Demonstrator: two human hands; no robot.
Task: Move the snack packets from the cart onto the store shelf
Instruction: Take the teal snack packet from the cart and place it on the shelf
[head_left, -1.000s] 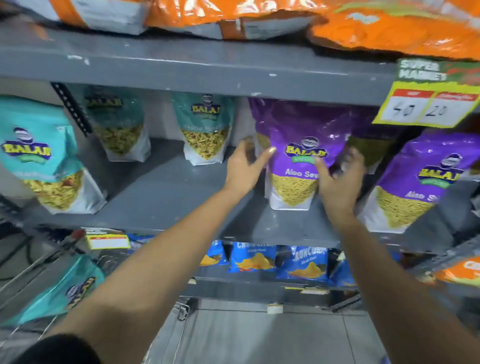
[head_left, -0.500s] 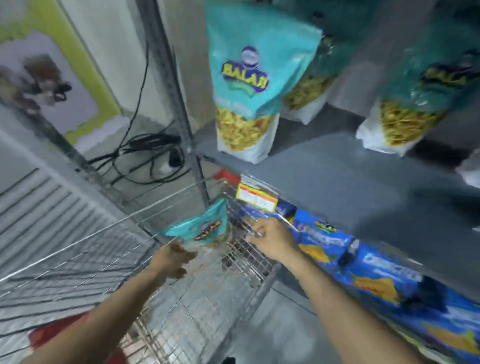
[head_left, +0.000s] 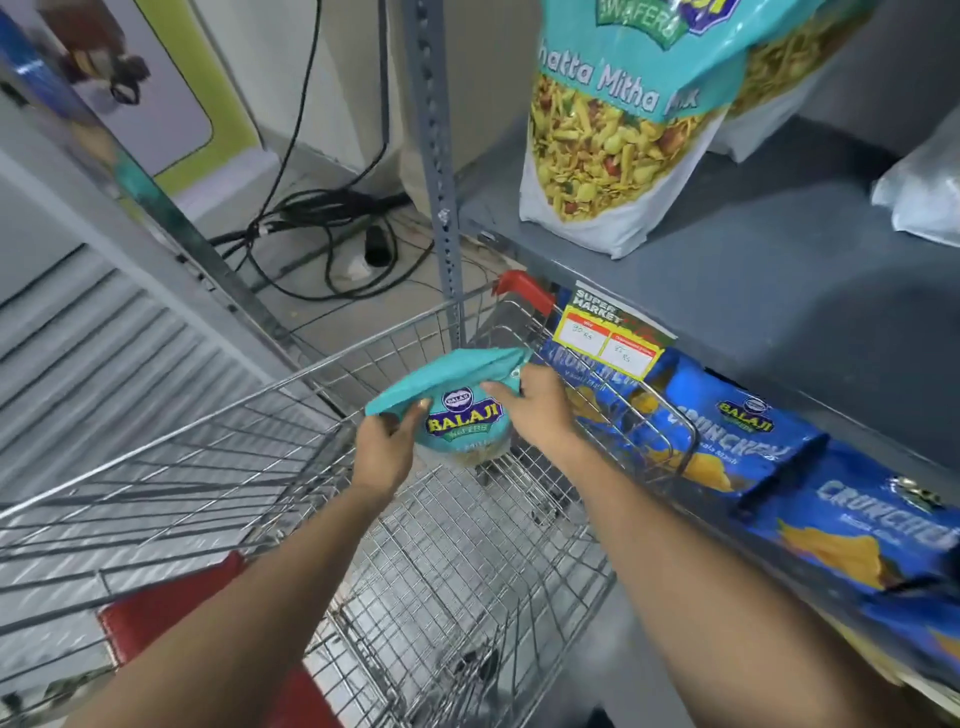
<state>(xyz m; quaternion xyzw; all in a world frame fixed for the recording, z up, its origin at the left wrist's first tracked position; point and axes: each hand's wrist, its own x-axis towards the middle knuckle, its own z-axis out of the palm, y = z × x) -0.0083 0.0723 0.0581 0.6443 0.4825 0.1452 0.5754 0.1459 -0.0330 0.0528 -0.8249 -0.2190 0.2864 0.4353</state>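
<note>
A teal snack packet (head_left: 457, 400) hangs over the wire cart (head_left: 291, 457), held by both hands at its top edge. My left hand (head_left: 384, 447) pinches the packet's left corner. My right hand (head_left: 535, 405) grips its right corner. The grey store shelf (head_left: 753, 291) runs along the right, with a tall teal packet of the same kind (head_left: 618, 135) standing upright near its left end. The rest of the cart basket shows bare wire mesh below the packet.
Blue chip packets (head_left: 737, 441) line the lower shelf beside the cart. A price tag (head_left: 608, 343) hangs on the shelf edge. The shelf's perforated grey upright (head_left: 436, 156) stands behind the cart. Black cables (head_left: 322, 228) lie on the floor. A white bag (head_left: 924, 192) rests far right.
The view swung from the purple packets on the shelf down to the cart. Both hands left the shelf, reached into the cart and closed on the teal packet, now lifted slightly.
</note>
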